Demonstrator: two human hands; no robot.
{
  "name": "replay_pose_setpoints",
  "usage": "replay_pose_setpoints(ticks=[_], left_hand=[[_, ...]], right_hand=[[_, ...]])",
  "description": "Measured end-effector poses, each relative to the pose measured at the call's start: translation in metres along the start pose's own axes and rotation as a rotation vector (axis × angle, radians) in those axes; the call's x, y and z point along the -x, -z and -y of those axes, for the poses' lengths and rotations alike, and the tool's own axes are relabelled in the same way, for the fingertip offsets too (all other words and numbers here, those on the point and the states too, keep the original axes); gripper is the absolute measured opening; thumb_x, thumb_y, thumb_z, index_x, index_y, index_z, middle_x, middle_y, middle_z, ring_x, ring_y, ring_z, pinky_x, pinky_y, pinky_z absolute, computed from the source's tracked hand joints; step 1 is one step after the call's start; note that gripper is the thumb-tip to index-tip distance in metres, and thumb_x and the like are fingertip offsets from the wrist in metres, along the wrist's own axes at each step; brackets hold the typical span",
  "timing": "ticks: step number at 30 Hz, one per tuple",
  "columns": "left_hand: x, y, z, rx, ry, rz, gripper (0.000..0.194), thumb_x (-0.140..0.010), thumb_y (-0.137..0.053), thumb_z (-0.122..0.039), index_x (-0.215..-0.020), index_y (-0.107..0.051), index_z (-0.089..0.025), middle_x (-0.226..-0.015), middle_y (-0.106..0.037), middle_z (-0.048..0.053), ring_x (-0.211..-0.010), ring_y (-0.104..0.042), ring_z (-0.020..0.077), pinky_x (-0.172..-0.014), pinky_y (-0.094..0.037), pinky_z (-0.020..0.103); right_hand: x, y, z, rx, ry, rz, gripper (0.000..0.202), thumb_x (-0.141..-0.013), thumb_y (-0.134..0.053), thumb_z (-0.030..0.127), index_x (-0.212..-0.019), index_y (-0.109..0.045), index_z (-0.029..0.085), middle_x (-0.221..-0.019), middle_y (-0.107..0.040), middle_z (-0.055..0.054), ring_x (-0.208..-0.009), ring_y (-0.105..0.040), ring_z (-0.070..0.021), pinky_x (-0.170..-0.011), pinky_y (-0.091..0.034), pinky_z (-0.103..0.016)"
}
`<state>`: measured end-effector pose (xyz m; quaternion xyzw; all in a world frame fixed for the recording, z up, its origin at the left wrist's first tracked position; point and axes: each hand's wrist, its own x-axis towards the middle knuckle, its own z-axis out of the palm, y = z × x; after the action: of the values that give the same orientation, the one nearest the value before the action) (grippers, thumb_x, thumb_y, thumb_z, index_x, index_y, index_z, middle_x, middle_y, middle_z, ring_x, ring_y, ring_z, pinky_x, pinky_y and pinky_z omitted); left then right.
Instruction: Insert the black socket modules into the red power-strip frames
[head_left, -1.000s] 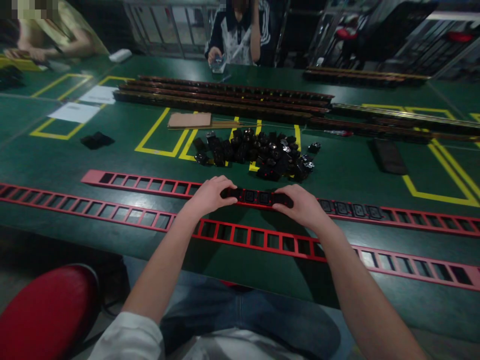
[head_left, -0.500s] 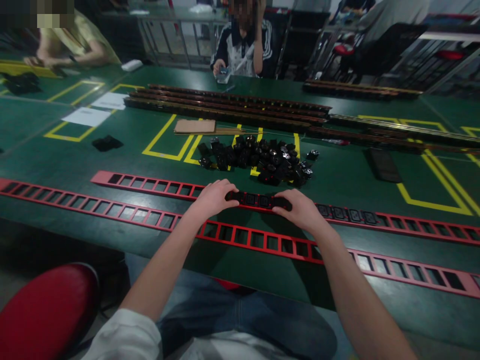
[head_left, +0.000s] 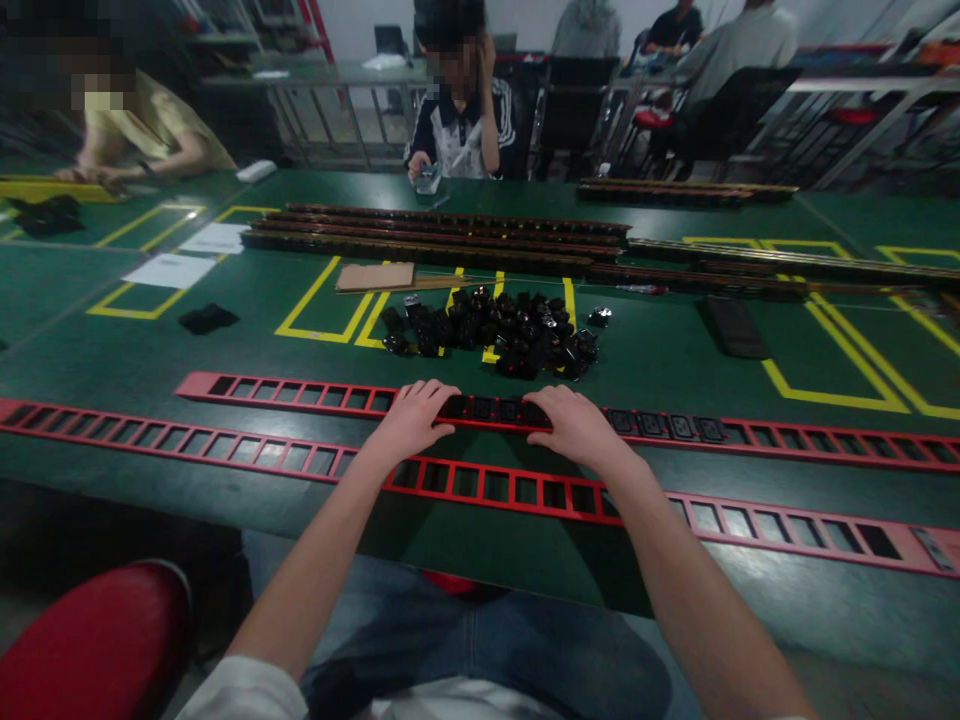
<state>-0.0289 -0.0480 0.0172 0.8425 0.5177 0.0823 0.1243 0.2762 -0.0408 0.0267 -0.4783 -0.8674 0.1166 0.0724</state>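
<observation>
My left hand [head_left: 411, 418] straddles the farther red slotted strip [head_left: 322, 396], with the fingers along its far edge and the thumb at its near edge. A short way to the right, my right hand [head_left: 568, 422] spans the same strip in the same manner. Between the hands, black power sockets [head_left: 508, 410] sit in the strip's openings. More black sockets [head_left: 681, 427] fill several openings right of my right hand. The palms hide parts of the strip. Nearer to me lies a second red slotted strip [head_left: 480, 484], its openings showing the green tabletop, under my forearms.
A pile of loose black sockets [head_left: 510, 325] lies beyond the hands. Farther back are long dark rails [head_left: 442, 235], a cardboard piece [head_left: 375, 276] and a dark flat object [head_left: 731, 327]. Co-workers sit across the table and at left. A red stool [head_left: 94, 640] stands at lower left.
The view has tilted up and shifted slightly right. Both hands stay at the farther strip; their thumbs have moved from over the sockets to the strip's near edge.
</observation>
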Motion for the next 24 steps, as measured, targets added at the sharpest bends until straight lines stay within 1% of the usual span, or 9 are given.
replay_pose_setpoints(ticks=[2, 8, 12, 15, 19, 24], left_hand=[[0.0, 0.0, -0.004, -0.034, 0.001, -0.004, 0.048, -0.087, -0.071, -0.027, -0.131, -0.052, -0.026, -0.128, -0.061, 0.007, -0.118, -0.056, 0.0295, -0.098, -0.044, 0.045], [-0.012, 0.003, -0.02, -0.056, -0.04, 0.042, 0.048, -0.088, -0.071, -0.029, -0.131, -0.051, -0.025, -0.128, -0.062, 0.007, -0.118, -0.056, 0.0294, -0.096, -0.045, 0.043], [-0.022, 0.002, -0.034, -0.067, -0.068, 0.066, 0.047, -0.088, -0.072, -0.028, -0.13, -0.051, -0.023, -0.128, -0.062, 0.007, -0.118, -0.056, 0.0294, -0.096, -0.044, 0.044], [-0.029, -0.001, -0.045, -0.066, -0.08, 0.06, 0.047, -0.087, -0.074, -0.029, -0.129, -0.051, -0.023, -0.127, -0.062, 0.007, -0.117, -0.056, 0.0297, -0.095, -0.044, 0.044], [-0.04, -0.008, -0.061, -0.075, -0.115, 0.045, 0.049, -0.086, -0.075, -0.032, -0.128, -0.052, -0.022, -0.124, -0.062, 0.008, -0.116, -0.056, 0.0307, -0.091, -0.045, 0.043], [-0.048, -0.014, -0.085, -0.115, -0.132, 0.051, 0.046, -0.088, -0.072, -0.032, -0.128, -0.053, -0.019, -0.123, -0.061, 0.009, -0.115, -0.055, 0.0299, -0.091, -0.045, 0.042]], right_hand=[[0.001, 0.001, 0.001, 0.005, 0.004, -0.011, 0.053, -0.079, -0.081, 0.031, -0.128, -0.062, 0.023, -0.122, -0.068, -0.011, -0.114, -0.061, -0.0331, -0.095, -0.053, -0.052], [0.009, 0.009, -0.005, 0.04, -0.025, -0.015, 0.048, -0.079, -0.079, 0.029, -0.124, -0.064, 0.021, -0.119, -0.068, -0.012, -0.112, -0.062, -0.033, -0.094, -0.054, -0.052], [0.012, 0.013, -0.008, 0.083, -0.063, -0.017, 0.044, -0.08, -0.078, 0.034, -0.12, -0.066, 0.02, -0.115, -0.069, -0.012, -0.109, -0.063, -0.0338, -0.09, -0.054, -0.053], [0.011, 0.013, -0.004, 0.078, -0.067, -0.031, 0.044, -0.081, -0.076, 0.037, -0.12, -0.065, 0.02, -0.114, -0.068, -0.012, -0.108, -0.062, -0.0336, -0.089, -0.053, -0.052], [0.008, 0.011, 0.002, 0.053, -0.031, -0.05, 0.042, -0.083, -0.075, 0.034, -0.122, -0.064, 0.02, -0.117, -0.068, -0.012, -0.112, -0.061, -0.0333, -0.092, -0.052, -0.051], [0.005, 0.006, 0.005, 0.024, -0.01, -0.039, 0.035, -0.088, -0.071, 0.033, -0.12, -0.065, 0.018, -0.113, -0.07, -0.011, -0.107, -0.062, -0.0307, -0.092, -0.051, -0.046]])
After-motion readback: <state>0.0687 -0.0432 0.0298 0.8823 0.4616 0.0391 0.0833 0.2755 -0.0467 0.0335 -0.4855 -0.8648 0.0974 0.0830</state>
